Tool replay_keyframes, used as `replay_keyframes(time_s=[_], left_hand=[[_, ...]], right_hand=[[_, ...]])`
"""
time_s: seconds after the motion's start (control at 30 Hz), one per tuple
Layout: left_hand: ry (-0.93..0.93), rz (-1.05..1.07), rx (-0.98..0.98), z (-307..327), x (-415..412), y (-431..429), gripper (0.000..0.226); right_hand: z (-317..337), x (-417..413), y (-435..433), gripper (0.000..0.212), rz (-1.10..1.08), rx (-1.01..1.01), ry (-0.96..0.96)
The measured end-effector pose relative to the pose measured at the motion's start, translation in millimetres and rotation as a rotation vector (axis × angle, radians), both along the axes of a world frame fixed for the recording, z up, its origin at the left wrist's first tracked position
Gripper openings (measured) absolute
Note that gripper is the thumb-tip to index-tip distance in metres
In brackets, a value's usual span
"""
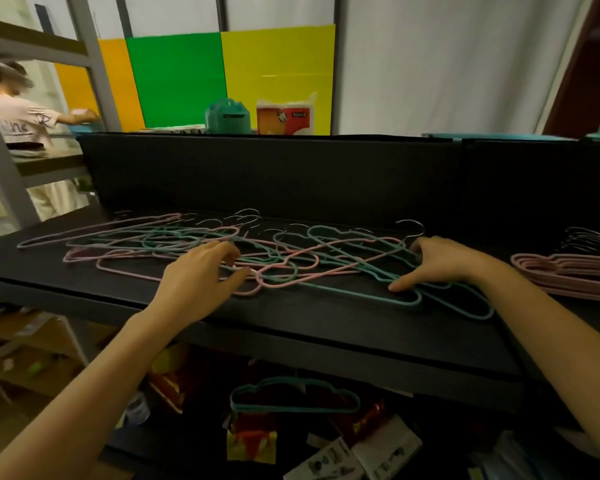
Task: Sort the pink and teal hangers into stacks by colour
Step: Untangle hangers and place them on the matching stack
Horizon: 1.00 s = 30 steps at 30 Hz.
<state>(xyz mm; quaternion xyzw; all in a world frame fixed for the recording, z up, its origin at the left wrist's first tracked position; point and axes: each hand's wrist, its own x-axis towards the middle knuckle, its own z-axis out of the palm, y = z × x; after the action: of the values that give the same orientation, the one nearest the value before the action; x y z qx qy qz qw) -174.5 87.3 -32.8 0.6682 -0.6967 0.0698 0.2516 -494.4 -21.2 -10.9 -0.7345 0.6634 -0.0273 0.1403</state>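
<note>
A messy pile of pink and teal hangers (274, 258) lies flat on the black bench (326, 327), spread from the left side to the middle. They look thin, light and stiff, like coated wire, with wavy cloud-shaped tops and small metal hooks at the back. The hooks and loops cross over each other, so I think pulling one could drag others along. A good place to hold looks like the long straight bottom bar, lifting slowly so the hook slips free.

The left hand (201, 271) rests on the pile with curled fingers, touching pink and teal wires, but I cannot tell if it is pinching one. The right hand (437, 261) presses down on teal hangers near the front, fingers spread and not closed around anything.

At the right side of the bench sits a neat pink stack (568, 275). A teal hanger stack (295, 396) hangs or rests below the bench edge. Farther back, another person (21, 123) stands by a shelf.
</note>
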Motion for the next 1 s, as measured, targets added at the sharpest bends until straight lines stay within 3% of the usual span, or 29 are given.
replay_keyframes(time_s=[0.33, 0.4, 0.53, 0.87, 1.0], left_hand=[[-0.001, -0.161, -0.007, -2, 31, -38, 0.038], [-0.002, -0.204, -0.031, 0, 36, -44, 0.037], [0.024, -0.298, -0.061, 5, 45, -50, 0.036], [0.177, -0.458, -0.063, 9, 74, -49, 0.035], [0.124, -0.393, -0.098, 8, 99, -56, 0.038]], right_hand=[[4, -10, 26, 0.091, -0.027, 0.112, -0.189], [3, -14, 35, 0.100, -0.012, 0.152, -0.246], [5, -20, 49, 0.142, -0.004, 0.205, -0.333], [-5, -24, 62, 0.156, -0.156, 0.029, -0.093], [0, -22, 69, 0.133, -0.187, -0.058, -0.155]])
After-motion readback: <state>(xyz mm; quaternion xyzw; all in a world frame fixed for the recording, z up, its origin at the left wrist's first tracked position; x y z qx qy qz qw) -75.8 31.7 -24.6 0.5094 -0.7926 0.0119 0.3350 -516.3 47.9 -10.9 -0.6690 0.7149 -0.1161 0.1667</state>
